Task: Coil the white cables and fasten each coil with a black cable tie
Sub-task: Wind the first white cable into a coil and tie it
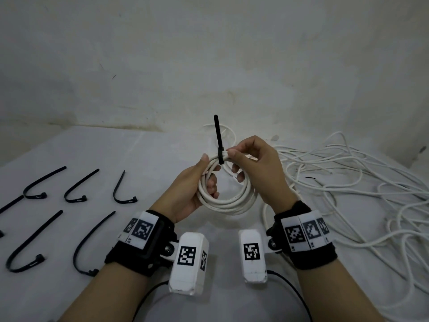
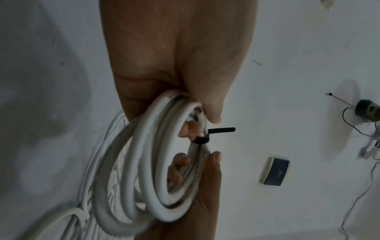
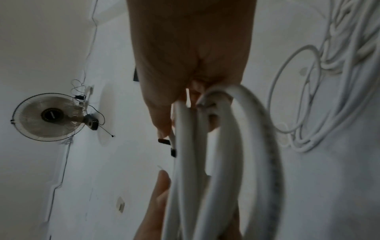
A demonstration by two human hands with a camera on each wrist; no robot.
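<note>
At frame centre, the white coil [image 1: 226, 196] of several round loops is gripped by both hands' fingers [image 1: 212, 185], a black cable tie [image 1: 219, 141] cinched round its top, tail upright.

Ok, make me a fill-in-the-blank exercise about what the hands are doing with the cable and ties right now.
1. Both hands hold a white ____ of cable.
2. The tie wrapped round it is coloured ____.
3. The spare ties lie on the person's ____ side.
4. The loose cables lie on the person's ____ side.

Missing words: coil; black; left; right
</note>
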